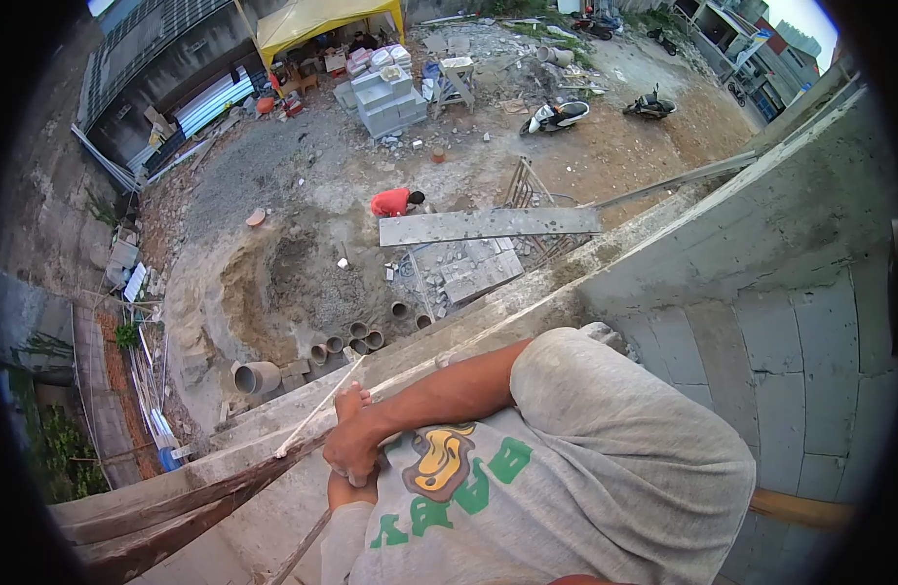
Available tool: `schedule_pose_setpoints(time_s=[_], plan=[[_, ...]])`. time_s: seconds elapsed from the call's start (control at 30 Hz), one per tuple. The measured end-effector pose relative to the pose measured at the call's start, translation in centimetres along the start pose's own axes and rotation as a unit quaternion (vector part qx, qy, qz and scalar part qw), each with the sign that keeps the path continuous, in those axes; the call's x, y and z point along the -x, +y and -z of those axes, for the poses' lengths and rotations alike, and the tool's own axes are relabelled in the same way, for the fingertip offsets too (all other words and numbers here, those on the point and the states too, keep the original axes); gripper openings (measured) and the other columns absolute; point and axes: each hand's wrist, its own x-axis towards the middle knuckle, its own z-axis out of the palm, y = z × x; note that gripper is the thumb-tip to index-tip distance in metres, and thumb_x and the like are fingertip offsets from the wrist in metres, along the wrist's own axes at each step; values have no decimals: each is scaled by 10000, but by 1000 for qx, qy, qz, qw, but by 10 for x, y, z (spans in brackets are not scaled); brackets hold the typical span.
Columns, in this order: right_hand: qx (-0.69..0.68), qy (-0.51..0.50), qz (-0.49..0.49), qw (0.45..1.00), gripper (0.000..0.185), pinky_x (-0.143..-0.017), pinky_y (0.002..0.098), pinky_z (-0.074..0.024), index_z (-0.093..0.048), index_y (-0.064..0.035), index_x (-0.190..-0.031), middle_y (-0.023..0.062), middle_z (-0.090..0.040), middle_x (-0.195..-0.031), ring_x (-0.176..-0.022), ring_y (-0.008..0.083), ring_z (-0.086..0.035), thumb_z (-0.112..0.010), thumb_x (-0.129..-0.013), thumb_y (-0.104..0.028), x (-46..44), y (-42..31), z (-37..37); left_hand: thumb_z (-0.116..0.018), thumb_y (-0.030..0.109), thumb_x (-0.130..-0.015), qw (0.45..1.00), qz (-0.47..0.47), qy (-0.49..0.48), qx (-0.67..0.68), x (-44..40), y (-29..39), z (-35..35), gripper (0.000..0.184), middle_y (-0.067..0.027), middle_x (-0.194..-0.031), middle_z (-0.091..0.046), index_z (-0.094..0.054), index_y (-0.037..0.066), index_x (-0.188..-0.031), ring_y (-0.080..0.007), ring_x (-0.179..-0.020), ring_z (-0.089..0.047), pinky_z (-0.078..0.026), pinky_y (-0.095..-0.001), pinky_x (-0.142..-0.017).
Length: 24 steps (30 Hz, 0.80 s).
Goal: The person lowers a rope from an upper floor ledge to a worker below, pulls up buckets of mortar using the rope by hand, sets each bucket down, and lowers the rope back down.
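Note:
My right hand (pixel 351 453) is folded over my left forearm, its fingers curled around it near the wrist. Beyond it, my left hand (pixel 351 402) shows only in part, at the concrete ledge. A pale rope (pixel 317 409) runs close against the left hand's fingers; whether they grip it I cannot tell. At its lower end the rope meets a dark timber (pixel 195 507) lying along the ledge. I wear a grey shirt (pixel 585 468) with a green and yellow print.
Far below, a person in red (pixel 390 202) bends beside a long plank (pixel 488 227). Several pipes (pixel 359 341), a sand heap (pixel 244 292), stacked blocks (pixel 385 102), a yellow canopy (pixel 322 21) and motorbikes (pixel 556 117) stand there. The concrete ledge (pixel 536 292) borders the drop; a block wall (pixel 770 351) rises right.

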Motion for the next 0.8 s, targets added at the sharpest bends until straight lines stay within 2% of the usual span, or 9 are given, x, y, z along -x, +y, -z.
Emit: schedule_pose_setpoints(time_s=[0.07,0.1,0.17,0.27,0.33,0.37,0.63,0.73,0.8], plan=[[6,11,-16,1000,241,-573,531,-398,-640,-107,-625,83,-600,-654,-575,255,-565,-664,-597,-345,6,-2,7,-618,493,-768,987,-43,-18,-157,75,35,22,592,-150,-1183,-545,-499,168,-1248,-210,-1089,-523,-389,-429,-949],[25,24,-62,997,230,-571,511,-405,-643,-98,-622,92,-606,-655,-576,255,-569,-660,-598,-326,3,0,6,-586,418,-804,1000,17,-8,-5,-4,4,1,460,-134,-1037,-555,-510,115,-1142,-203,-935,-535,-416,-402,-813],[67,48,-152,985,208,-567,471,-418,-650,-81,-617,109,-617,-658,-576,255,-576,-650,-601,-289,-11,7,-2,-520,268,-877,937,114,67,324,-157,-49,-39,265,-102,-745,-575,-531,9,-929,-190,-628,-559,-468,-349,-542],[125,80,-274,950,179,-561,412,-438,-659,-55,-609,135,-634,-662,-577,255,-586,-636,-605,-232,-34,11,-19,-521,272,-872,939,98,65,324,-164,-46,-41,274,-110,-748,-587,-549,7,-932,-189,-630,-569,-467,-356,-552],[-31,-4,10,999,260,-599,406,-450,-652,-20,-650,157,-616,-655,-607,279,-584,-608,-629,-274,19,-15,13,-522,286,-866,947,74,61,305,-161,-32,-43,283,-99,-763,-603,-562,15,-935,-165,-630,-573,-454,-335,-551],[-109,-53,160,980,300,-617,404,-455,-649,-2,-671,167,-607,-651,-622,291,-583,-593,-641,-295,40,-22,29,-524,293,-863,948,79,52,302,-164,-37,-46,288,-87,-763,-609,-562,19,-940,-155,-630,-570,-446,-323,-549],[-72,14,131,989,297,-569,402,-456,-625,7,-646,187,-586,-599,-562,327,-571,-570,-667,-285,51,-26,27,-509,326,-854,949,125,95,273,-138,-48,-57,356,-77,-717,-639,-584,-10,-945,-129,-556,-571,-421,-280,-519],[-298,-154,104,936,281,-515,369,-446,-649,-10,-674,132,-605,-587,-523,268,-576,-603,-632,-284,61,-51,50,-514,322,-850,951,143,102,254,-131,-39,-52,366,-79,-719,-641,-580,-22,-958,-133,-545,-572,-429,-292,-538],[-248,-148,128,949,282,-491,358,-438,-647,-11,-660,120,-602,-575,-492,246,-562,-607,-633,-289,49,-44,34,-514,323,-853,950,131,99,264,-131,-32,-53,372,-80,-718,-641,-575,-25,-971,-131,-552,-576,-432,-297,-541]])
